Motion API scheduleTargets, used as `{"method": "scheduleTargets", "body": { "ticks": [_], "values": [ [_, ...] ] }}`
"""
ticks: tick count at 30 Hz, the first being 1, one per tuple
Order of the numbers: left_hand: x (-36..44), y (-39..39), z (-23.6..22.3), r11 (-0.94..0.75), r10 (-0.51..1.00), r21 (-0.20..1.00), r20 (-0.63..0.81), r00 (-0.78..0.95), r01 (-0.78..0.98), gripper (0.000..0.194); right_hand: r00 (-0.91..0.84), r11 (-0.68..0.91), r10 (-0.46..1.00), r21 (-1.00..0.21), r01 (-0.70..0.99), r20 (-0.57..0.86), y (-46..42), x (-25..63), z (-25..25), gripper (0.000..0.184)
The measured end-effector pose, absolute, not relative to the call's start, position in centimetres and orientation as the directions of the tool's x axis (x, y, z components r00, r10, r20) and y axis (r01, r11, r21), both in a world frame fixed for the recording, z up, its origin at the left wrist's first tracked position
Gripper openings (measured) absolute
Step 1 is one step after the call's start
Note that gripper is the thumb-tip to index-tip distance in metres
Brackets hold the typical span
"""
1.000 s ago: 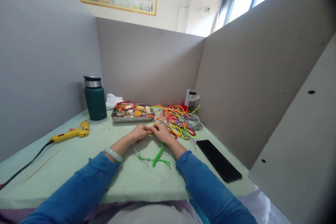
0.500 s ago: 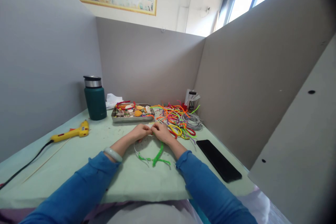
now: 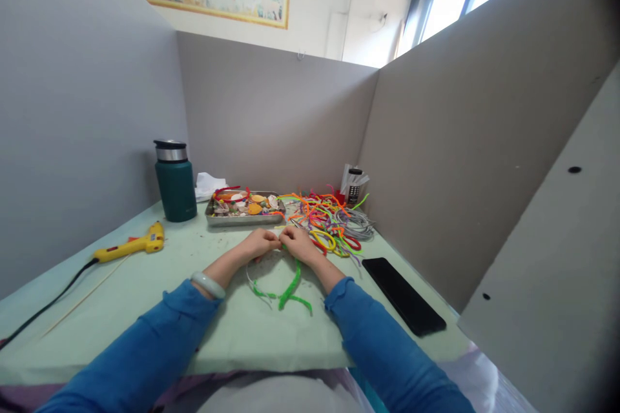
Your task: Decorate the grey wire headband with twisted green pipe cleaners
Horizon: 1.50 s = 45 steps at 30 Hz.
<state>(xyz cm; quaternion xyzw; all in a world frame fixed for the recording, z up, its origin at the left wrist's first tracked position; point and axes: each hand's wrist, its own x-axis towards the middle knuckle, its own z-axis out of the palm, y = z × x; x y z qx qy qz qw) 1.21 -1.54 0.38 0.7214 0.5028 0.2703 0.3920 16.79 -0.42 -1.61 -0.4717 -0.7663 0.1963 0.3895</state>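
My left hand and my right hand meet fingertip to fingertip over the middle of the table, both pinched closed. A green pipe cleaner runs down from under my right hand and crosses itself in a loop, its loose ends hanging toward me. Joined to it on the left is a thin pale wire that curves up toward my left hand. What exactly lies between the fingertips is mostly hidden, though a bit of green shows there.
Behind my hands are a metal tray of shells and a heap of coloured pipe cleaners. To the left stand a green bottle and a yellow glue gun with a thin stick. A black phone lies right.
The green loop has shifted and turned slightly, its right tail now pointing more toward me. Both hands stay in nearly the same place, fingertips together.
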Motion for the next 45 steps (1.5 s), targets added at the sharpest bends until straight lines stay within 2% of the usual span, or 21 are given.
{"method": "scheduleTargets", "body": {
  "ticks": [15,29,45],
  "values": [
    [1.28,-1.76,0.63,-0.203,0.94,0.832,0.016,0.342,0.517,0.034,-0.232,0.451,0.89,-0.682,0.576,0.393,-0.39,16.73,-1.45,0.016],
    [1.23,-1.33,0.22,-0.164,0.941,0.845,-0.021,0.338,0.509,0.037,-0.284,0.531,0.843,-0.62,0.577,0.457,-0.91,16.77,-1.35,0.014],
    [1.33,-1.77,0.61,-0.161,0.935,0.874,-0.014,0.355,0.459,0.029,-0.301,0.554,0.83,-0.628,0.547,0.47,-1.08,16.83,-1.5,0.014]
  ]
}}
